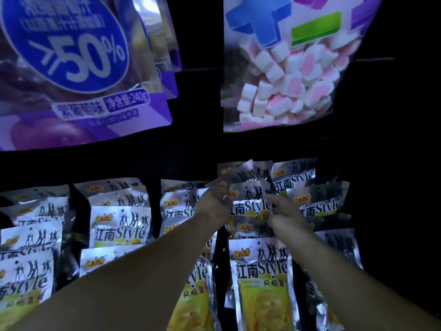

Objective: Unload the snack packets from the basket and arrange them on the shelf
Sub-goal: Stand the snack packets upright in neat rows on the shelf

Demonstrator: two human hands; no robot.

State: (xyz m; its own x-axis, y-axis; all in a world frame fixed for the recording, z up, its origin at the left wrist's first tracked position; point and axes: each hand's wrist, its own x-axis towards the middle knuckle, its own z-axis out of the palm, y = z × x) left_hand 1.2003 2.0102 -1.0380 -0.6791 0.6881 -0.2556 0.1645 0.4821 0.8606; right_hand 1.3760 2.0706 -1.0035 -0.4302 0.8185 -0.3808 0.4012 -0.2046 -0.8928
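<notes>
At centre right, the left hand (216,205) has its grip pinched on the top corner of a tilted silver packet (241,174), likely to slot it upright into its row on the shelf (186,163); the right hand (285,212) lies against the next packet (250,206), seemingly steadying the row. Whether that grip pinches it, I cannot tell.

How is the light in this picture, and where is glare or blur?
Head view: dim overall, shelf background nearly black; glare on the foil edge of the purple grape-picture bag; left hand and right hand dark, slightly soft; print on the silver-and-yellow snack packets is readable.
</notes>
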